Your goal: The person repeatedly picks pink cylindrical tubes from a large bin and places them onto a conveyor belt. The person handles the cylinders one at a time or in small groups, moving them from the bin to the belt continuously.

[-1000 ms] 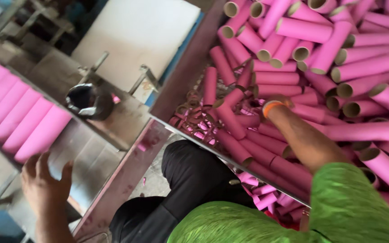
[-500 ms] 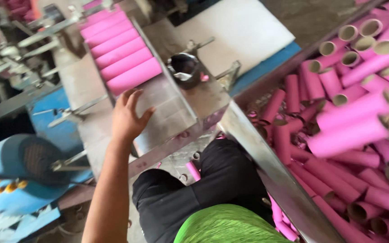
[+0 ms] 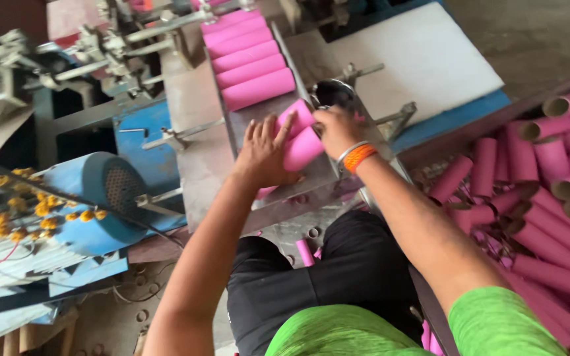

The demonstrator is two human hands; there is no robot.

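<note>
— Both hands meet on the metal tray [image 3: 258,112]: the left hand [image 3: 265,155] lies flat over pink tubes [image 3: 301,142], fingers spread, and the right hand [image 3: 336,130] grips their far end.

— How much room around them?

— Little. Those tubes sit near the tray's lower edge; a row of pink tubes [image 3: 249,59] fills the upper part, leaving a bare strip between. A round metal cup [image 3: 331,92] touches the right side.

— And before?

— Half a second ago only the left hand rested on the tray; the right was over the bin of tubes [image 3: 549,191].
</note>
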